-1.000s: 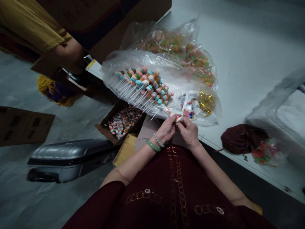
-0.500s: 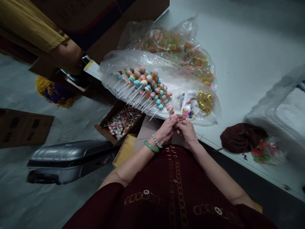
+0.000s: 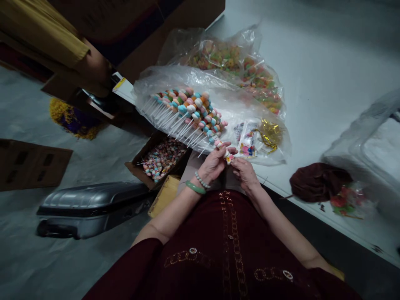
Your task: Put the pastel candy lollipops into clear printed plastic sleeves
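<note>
My left hand and my right hand meet at the near edge of the table, both pinched on one candy skewer with pastel pieces. The skewer tips up toward a pile of pastel candy skewers with white sticks, lying on clear plastic. Small printed wrappers and gold twist ties lie just beyond my right hand. My left wrist carries a green bangle and a bead bracelet.
A bag of bright gummy skewers lies behind the pile. A dark red cloth bundle and wrapped candies sit at right. On the floor stand a cardboard box of wrapped candies and a grey case. Another person's arm is at upper left.
Both hands lifted slightly and shifted with the skewer; my left hand turned it so the candy end now points closer to the pile.
</note>
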A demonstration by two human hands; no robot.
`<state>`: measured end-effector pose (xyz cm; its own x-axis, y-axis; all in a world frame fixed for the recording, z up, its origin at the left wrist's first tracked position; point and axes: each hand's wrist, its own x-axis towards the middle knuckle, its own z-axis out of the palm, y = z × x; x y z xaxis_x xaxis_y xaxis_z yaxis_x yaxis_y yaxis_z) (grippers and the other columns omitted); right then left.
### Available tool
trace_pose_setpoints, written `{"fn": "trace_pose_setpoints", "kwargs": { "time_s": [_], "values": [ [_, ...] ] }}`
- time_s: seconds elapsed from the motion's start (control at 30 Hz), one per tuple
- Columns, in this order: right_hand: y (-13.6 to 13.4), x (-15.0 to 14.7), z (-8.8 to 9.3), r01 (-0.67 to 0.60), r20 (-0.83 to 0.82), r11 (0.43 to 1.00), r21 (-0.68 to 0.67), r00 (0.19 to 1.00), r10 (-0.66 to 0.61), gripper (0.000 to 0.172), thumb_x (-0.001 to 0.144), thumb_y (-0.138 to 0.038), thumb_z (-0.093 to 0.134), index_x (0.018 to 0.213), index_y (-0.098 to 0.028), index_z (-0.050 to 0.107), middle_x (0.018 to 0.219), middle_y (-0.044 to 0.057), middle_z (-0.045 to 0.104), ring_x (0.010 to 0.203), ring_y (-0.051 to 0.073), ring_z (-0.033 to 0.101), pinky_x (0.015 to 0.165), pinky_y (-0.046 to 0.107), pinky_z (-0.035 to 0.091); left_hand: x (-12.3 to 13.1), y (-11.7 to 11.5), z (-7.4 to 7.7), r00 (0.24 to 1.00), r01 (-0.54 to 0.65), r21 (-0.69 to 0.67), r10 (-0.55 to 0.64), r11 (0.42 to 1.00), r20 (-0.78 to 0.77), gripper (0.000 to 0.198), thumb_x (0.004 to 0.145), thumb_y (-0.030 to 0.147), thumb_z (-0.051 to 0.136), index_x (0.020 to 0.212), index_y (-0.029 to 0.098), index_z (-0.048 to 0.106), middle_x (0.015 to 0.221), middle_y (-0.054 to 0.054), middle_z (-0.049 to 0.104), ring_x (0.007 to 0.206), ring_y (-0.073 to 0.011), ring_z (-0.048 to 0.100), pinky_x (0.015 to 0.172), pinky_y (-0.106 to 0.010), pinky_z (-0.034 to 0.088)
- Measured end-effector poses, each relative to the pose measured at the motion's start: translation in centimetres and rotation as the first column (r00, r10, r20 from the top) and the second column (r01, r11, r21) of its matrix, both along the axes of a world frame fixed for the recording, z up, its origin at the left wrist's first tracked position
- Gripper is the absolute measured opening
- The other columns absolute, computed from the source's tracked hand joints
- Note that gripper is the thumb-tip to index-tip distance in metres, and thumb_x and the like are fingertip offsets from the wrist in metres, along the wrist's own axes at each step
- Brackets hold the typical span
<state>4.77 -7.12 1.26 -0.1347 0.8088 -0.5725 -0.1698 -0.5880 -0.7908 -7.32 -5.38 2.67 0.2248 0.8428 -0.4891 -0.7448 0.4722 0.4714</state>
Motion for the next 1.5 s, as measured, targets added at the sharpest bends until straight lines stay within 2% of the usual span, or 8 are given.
{"fn": "trace_pose_setpoints", "kwargs": {
  "time_s": [0.27,0.47,0.63,0.83,0.93,1.1,1.33,1.5],
  "values": [
    [0.2,-0.4,-1.1,0.061,0.326,0.968,0.243,0.935,-0.14,0.037,0.072,-0.053,0.063,0.056,-0.022,0.049,0.045,-0.005,0.04,0.047,0.011,0.037,0.043,0.026,0.026,3.4,-1.4,-0.5,0.984,-0.165,0.036,0.167,0.986,-0.06,0.025,0.082,0.026,0.069,0.101,0.018,0.054,0.075,-0.001,0.068,0.083,-0.0144,0.066,0.086,-0.028,0.046],
    [-0.3,-0.2,-0.5,-0.041,0.288,0.953,0.302,0.956,-0.05,0.037,0.081,-0.053,0.055,0.061,-0.023,0.049,0.05,-0.005,0.043,0.05,0.012,0.038,0.05,0.027,0.032,2.5,-0.8,-0.6,0.996,-0.084,0.01,0.084,0.996,-0.034,0.027,0.082,0.033,0.069,0.101,0.015,0.061,0.084,-0.005,0.068,0.071,-0.0137,0.062,0.07,-0.027,0.048],
    [-0.6,-0.2,-0.2,-0.044,0.367,0.916,0.399,0.923,-0.116,0.03,0.075,-0.045,0.066,0.062,-0.021,0.055,0.062,-0.004,0.051,0.061,0.013,0.044,0.06,0.026,0.036,1.7,-0.5,-0.4,0.995,-0.1,0.003,0.101,0.995,-0.01,0.023,0.082,0.031,0.069,0.093,0.012,0.065,0.078,-0.005,0.067,0.074,-0.0122,0.061,0.079,-0.027,0.048],
    [-0.4,0.3,-0.9,-0.067,0.423,0.927,0.369,0.9,-0.103,0.033,0.079,-0.049,0.06,0.064,-0.02,0.059,0.052,-0.005,0.047,0.053,0.012,0.04,0.055,0.025,0.03,1.9,-0.8,-0.6,0.994,-0.069,0.028,0.071,0.997,-0.084,0.029,0.081,0.038,0.069,0.089,0.01,0.069,0.075,-0.005,0.067,0.073,-0.0126,0.06,0.08,-0.027,0.046],
    [-0.3,0.2,-0.8,-0.152,0.57,0.906,0.396,0.814,-0.112,0.035,0.082,-0.049,0.056,0.063,-0.02,0.058,0.059,-0.002,0.053,0.059,0.013,0.044,0.058,0.025,0.03,2.5,-1.3,-0.8,0.982,-0.119,0.046,0.124,0.992,-0.141,0.026,0.078,0.035,0.073,0.085,0.011,0.069,0.076,-0.003,0.067,0.076,-0.0119,0.059,0.083,-0.026,0.044],
    [-0.1,0.0,-0.4,-0.296,0.843,0.879,0.375,0.504,-0.189,0.032,0.085,-0.04,0.05,0.06,-0.021,0.054,0.054,-0.002,0.049,0.055,0.013,0.038,0.058,0.028,0.024,3.8,-1.7,-0.6,0.97,-0.167,0.086,0.179,0.982,-0.165,0.022,0.075,0.033,0.074,0.079,0.013,0.068,0.076,-0.001,0.065,0.076,-0.011,0.057,0.082,-0.025,0.043],
    [-0.7,1.3,-0.7,-0.269,0.527,0.836,0.478,0.849,-0.028,0.017,0.084,-0.032,0.051,0.085,-0.021,0.064,0.07,-0.001,0.061,0.066,0.015,0.054,0.065,0.025,0.04,2.3,-0.5,-0.7,0.97,-0.169,-0.028,0.162,0.985,-0.181,0.027,0.066,0.032,0.08,0.074,0.014,0.062,0.07,0.001,0.062,0.064,-0.0091,0.054,0.067,-0.024,0.042],
    [-1.8,0.9,-0.8,-0.346,0.666,0.812,0.469,0.743,-0.068,0.017,0.085,-0.032,0.052,0.081,-0.022,0.065,0.068,0.0,0.063,0.062,0.016,0.056,0.063,0.026,0.04,1.2,-0.4,-0.9,0.977,-0.108,-0.019,0.102,0.994,-0.186,0.036,0.067,0.044,0.08,0.078,0.013,0.064,0.068,-0.002,0.063,0.063,-0.0107,0.056,0.068,-0.026,0.044]
  ]
}}
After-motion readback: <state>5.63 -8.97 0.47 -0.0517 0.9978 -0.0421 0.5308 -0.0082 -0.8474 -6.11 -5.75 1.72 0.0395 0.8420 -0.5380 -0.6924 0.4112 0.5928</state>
